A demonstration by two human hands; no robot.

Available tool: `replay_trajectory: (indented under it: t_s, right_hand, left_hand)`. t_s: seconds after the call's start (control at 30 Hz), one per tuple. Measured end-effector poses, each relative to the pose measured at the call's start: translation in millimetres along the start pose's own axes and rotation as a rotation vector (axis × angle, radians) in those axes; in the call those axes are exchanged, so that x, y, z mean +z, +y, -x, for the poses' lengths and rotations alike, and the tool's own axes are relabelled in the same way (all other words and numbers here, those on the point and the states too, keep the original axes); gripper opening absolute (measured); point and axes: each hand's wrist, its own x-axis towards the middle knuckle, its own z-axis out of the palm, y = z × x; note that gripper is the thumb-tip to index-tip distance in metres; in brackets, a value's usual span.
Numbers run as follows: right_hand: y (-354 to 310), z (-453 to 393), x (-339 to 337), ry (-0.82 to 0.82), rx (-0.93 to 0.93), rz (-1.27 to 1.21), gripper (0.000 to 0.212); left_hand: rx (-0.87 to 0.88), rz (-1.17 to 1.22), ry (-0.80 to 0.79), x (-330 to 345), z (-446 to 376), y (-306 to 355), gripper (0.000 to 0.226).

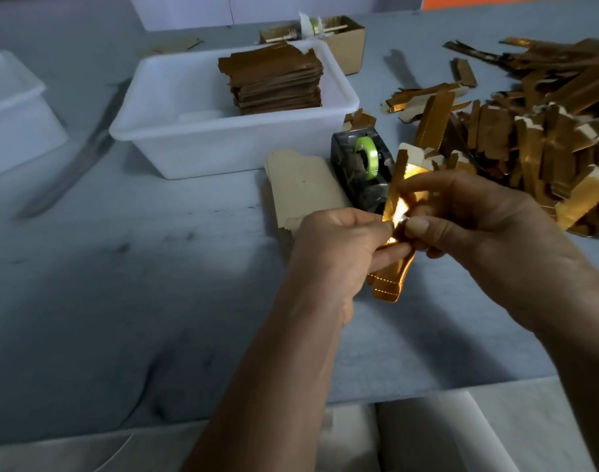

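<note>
- Head view: left hand (339, 240) and right hand (461, 216) both pinch a gold card strip (395, 212), fingers curled tight on it.
- Strip held above the surface (155, 284), just before the tape dispenser (362, 168); gold pile (536, 124) at right.

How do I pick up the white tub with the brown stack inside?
Take the tub by its out-turned rim at both short ends, coming from left and right. The rim gives fingers a ledge to hook under; the walls look smooth and sloped. The stack sits toward the right end, so that end likely feels heavier.
</note>
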Motion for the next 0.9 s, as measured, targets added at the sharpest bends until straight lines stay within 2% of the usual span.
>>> replay_trajectory:
  t_s: [0.13,0.5,0.73,0.9]
  right_hand:
    - [-1,-3,0,0.058,0.074,0.009,0.033]
    - [-9,0,2,0.097,0.134,0.191,0.026]
    - [-9,1,10,0.120,0.109,0.343,0.028]
    - [-16,6,17,0.269,0.042,0.596,0.032]
  left_hand:
    - [0.013,-0.020,-0.020,-2,1,0,0.008]
    - [0.041,-0.016,-0.126,-4,4,0,0.017]
    - [0.123,-0.014,-0.033,-1,5,-8,0.016]
    - [0.214,-0.059,0.064,6,6,-14,0.017]
